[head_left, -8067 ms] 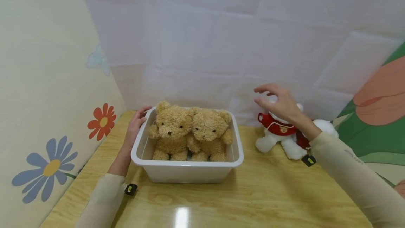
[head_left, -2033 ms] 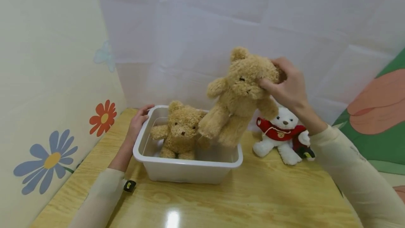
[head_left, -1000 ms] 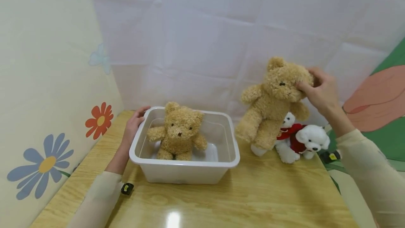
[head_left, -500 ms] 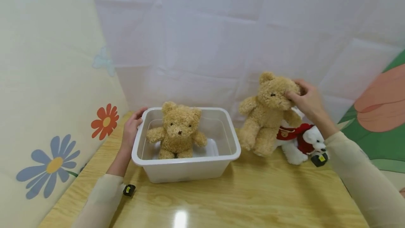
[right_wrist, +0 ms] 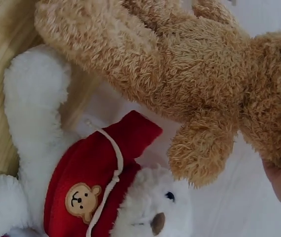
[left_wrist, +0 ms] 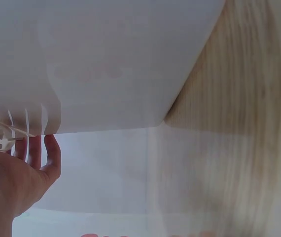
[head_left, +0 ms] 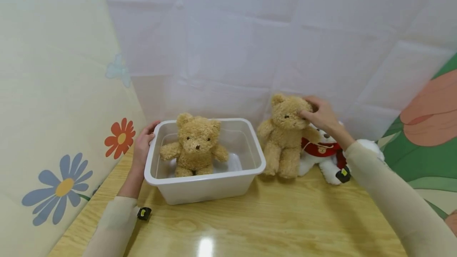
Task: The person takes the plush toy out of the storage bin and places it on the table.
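Note:
My right hand (head_left: pixel 323 117) grips the head of a curly tan teddy bear (head_left: pixel 285 142) at one ear. That bear hangs upright just right of the white plastic tub (head_left: pixel 210 188), its feet at table level; whether they touch the wood cannot be told. A second tan teddy bear (head_left: pixel 196 144) sits in the tub's left part, arms spread. My left hand (head_left: pixel 142 148) holds the tub's left rim, fingers curled at the edge in the left wrist view. In the right wrist view, the held bear's body (right_wrist: pixel 199 69) lies close beside a white bear (right_wrist: pixel 37 94) in a red hoodie.
The white bear (head_left: pixel 324 162) sits right of the held bear, partly covered by my right arm. Behind it is another white plush toy (head_left: pixel 369 146), mostly hidden. A white sheet (head_left: pixel 228 50) backs the wooden table (head_left: pixel 271 217); a flower-printed wall (head_left: pixel 53 90) stands at left.
Both tan bears were in the tub earlier. My right hand has lifted one out rightward, then lowered it and brought it back left beside the tub. The tub has shifted slightly left.

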{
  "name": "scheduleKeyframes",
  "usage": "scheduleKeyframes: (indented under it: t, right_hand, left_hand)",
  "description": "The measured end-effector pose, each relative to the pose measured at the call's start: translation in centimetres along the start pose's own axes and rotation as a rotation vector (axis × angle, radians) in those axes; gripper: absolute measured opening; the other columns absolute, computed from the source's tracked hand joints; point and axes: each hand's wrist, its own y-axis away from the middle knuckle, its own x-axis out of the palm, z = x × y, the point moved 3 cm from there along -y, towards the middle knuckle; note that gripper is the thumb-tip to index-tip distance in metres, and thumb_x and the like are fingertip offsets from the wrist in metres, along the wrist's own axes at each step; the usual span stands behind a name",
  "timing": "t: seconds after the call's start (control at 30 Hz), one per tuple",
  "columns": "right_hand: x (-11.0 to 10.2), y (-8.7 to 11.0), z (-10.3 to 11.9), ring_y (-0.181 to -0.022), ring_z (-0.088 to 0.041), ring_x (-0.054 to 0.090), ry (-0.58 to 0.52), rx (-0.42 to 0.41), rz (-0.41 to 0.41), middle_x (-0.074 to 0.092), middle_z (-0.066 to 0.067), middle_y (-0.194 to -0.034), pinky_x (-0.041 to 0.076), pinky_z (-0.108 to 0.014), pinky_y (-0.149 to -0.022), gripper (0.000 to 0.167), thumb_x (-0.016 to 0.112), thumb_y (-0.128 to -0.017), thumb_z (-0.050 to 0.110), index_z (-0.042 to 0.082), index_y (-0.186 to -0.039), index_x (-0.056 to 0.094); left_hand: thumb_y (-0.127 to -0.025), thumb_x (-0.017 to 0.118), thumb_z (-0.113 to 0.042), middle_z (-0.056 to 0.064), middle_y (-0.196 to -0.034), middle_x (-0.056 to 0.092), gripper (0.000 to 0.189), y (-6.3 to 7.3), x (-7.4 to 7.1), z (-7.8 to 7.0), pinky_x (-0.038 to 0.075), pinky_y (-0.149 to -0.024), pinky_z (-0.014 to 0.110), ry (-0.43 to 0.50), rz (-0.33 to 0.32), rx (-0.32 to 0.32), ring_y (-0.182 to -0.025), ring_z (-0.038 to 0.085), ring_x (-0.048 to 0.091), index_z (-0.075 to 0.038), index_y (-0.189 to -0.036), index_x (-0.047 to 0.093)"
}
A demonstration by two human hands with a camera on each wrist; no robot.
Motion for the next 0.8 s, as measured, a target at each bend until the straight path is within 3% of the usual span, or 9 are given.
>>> scheduleKeyframes:
  t: [0.17, 0.37, 0.43, 0.53, 0.7, 0.8]
  right_hand:
    - [1.5, -0.8, -0.9, -0.1, -0.031, 0.057, 0.009, -0.023, 0.057, 0.049, -0.015, -0.146, 0.046, -0.052, -0.08, 0.059, 0.062, -0.099, 0.036, 0.01, -0.151, 0.048]
    - [2.7, -1.6, -2.1, -0.08, -0.028, 0.062, 0.001, -0.042, 0.081, 0.052, -0.017, -0.141, 0.053, -0.043, -0.066, 0.057, 0.063, -0.1, 0.033, 0.008, -0.149, 0.05]
    - [3.0, -1.7, -2.5, -0.081, -0.028, 0.063, -0.017, -0.034, 0.087, 0.052, -0.017, -0.142, 0.054, -0.042, -0.064, 0.055, 0.062, -0.1, 0.031, 0.009, -0.149, 0.051]
    - [3.3, -2.0, -3.1, -0.091, -0.028, 0.064, -0.034, -0.028, 0.106, 0.051, -0.014, -0.144, 0.054, -0.045, -0.07, 0.051, 0.062, -0.101, 0.03, 0.011, -0.148, 0.052]
    - [4.1, -2.4, -3.8, -0.119, -0.035, 0.054, -0.072, -0.034, 0.138, 0.046, -0.017, -0.148, 0.046, -0.056, -0.092, 0.053, 0.062, -0.101, 0.028, 0.007, -0.148, 0.052]
    - [4.7, -2.5, -4.3, -0.119, -0.038, 0.054, -0.103, -0.018, 0.142, 0.044, -0.021, -0.15, 0.046, -0.058, -0.094, 0.057, 0.062, -0.101, 0.028, 0.004, -0.151, 0.048]
  left_hand:
    - [-0.106, 0.032, -0.005, 0.022, -0.148, 0.045, 0.047, 0.1, -0.2, 0.3, 0.042, -0.092, 0.018, 0.003, -0.011, -0.004, -0.127, 0.02, 0.047, 0.003, -0.15, 0.045]
    - [-0.105, 0.033, -0.005, 0.022, -0.147, 0.047, 0.047, 0.1, -0.1, 0.2, 0.042, -0.092, 0.018, -0.006, -0.012, 0.02, -0.125, 0.017, 0.048, 0.006, -0.149, 0.046]
    - [-0.105, 0.033, -0.004, 0.021, -0.145, 0.049, 0.047, 0.0, -0.1, 0.2, 0.042, -0.092, 0.018, -0.012, -0.014, 0.026, -0.124, 0.016, 0.049, 0.006, -0.148, 0.046]
    - [-0.104, 0.033, -0.003, 0.02, -0.145, 0.049, 0.047, 0.0, -0.1, 0.1, 0.042, -0.092, 0.018, -0.015, -0.017, 0.03, -0.123, 0.016, 0.049, 0.007, -0.148, 0.047]
    - [-0.104, 0.031, -0.003, 0.022, -0.146, 0.047, 0.048, 0.0, 0.0, 0.1, 0.041, -0.092, 0.018, -0.017, -0.015, 0.022, -0.124, 0.017, 0.048, 0.006, -0.149, 0.046]
    - [-0.104, 0.031, -0.004, 0.022, -0.146, 0.047, 0.048, 0.1, 0.0, 0.1, 0.041, -0.093, 0.018, -0.017, -0.015, 0.019, -0.124, 0.017, 0.048, 0.006, -0.149, 0.046]
